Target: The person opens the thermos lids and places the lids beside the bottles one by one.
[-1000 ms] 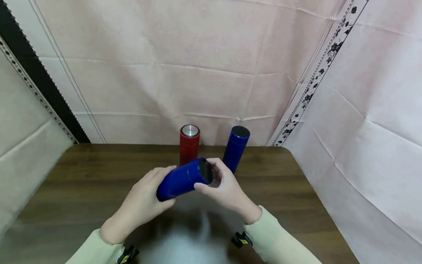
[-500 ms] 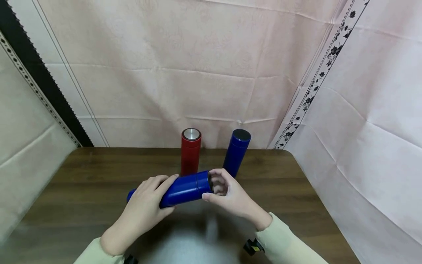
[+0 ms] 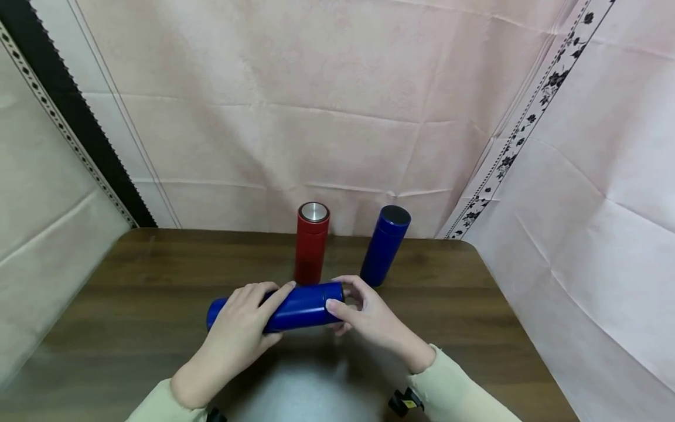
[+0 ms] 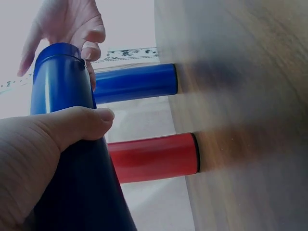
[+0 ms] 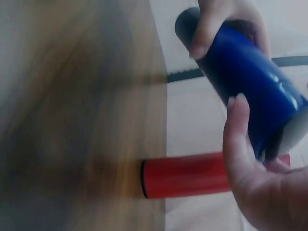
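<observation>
A blue vacuum flask (image 3: 304, 306) lies nearly level above the table, its capped end pointing right. My left hand (image 3: 232, 334) grips its body from above; in the left wrist view the thumb lies across the blue side. My right hand (image 3: 377, 319) holds the capped end, thumb on the near side and fingers curled around the end. The right wrist view shows the right thumb (image 5: 237, 120) along the flask, with the fingertips partly hidden behind it. Behind the hands stand a red flask (image 3: 312, 243) with a silver top and a second blue flask (image 3: 385, 246) with a dark top.
The brown wooden table (image 3: 174, 264) ends at a pale cloth backdrop (image 3: 337, 146), which also hangs along both sides. The two standing flasks are near the table's back edge, just beyond the held one.
The held flask has swung from a slant, dark top facing the camera, to nearly level and come lower. My right hand has shifted slightly right and now has its thumb over the capped end.
</observation>
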A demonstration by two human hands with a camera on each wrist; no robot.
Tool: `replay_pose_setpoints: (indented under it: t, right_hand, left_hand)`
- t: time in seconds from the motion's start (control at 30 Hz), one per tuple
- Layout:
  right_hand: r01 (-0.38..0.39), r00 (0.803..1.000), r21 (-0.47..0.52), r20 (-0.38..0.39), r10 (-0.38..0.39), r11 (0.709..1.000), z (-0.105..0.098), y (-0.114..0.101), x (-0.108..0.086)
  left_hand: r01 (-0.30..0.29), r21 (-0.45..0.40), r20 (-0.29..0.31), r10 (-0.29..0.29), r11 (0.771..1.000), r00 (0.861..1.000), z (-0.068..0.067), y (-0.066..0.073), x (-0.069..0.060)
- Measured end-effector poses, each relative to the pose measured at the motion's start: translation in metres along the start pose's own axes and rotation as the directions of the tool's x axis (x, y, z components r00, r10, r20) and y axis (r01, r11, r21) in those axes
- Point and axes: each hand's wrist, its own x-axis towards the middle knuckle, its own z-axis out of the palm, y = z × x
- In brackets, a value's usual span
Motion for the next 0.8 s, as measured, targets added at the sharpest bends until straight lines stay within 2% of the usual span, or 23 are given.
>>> replay_pose_setpoints:
  t: [0.13,0.27,0.4,0.53,0.7,0.8]
  right_hand:
    - [-0.041,0.998,-0.031,-0.042,0.040,0.999,0.004,0.003,0.004]
    - [-0.040,0.998,-0.030,-0.059,0.038,0.999,0.008,0.003,0.006]
    - [-0.019,0.998,-0.027,-0.065,0.018,0.999,0.009,0.003,0.002]
    - [-0.003,0.997,-0.042,-0.071,0.000,0.999,0.009,0.005,-0.002]
    - [0.007,0.997,-0.063,-0.076,-0.011,0.998,0.010,0.004,-0.008]
    - [0.020,0.997,-0.098,-0.068,-0.027,0.995,0.007,0.010,-0.009]
  left_hand:
    - [-0.022,0.047,0.002,0.022,0.999,1.000,0.004,0.000,0.001]
    - [-0.029,0.063,-0.009,0.030,0.998,1.000,0.006,-0.001,0.000]
    - [-0.003,0.038,-0.005,0.003,0.999,1.000,0.007,-0.002,0.000]
    - [0.031,0.007,0.029,-0.031,0.999,0.999,0.007,-0.003,0.000]
    - [0.019,-0.014,0.042,-0.018,1.000,0.999,0.009,-0.004,0.000]
    - [-0.001,-0.024,0.022,0.001,1.000,1.000,0.012,-0.004,-0.001]
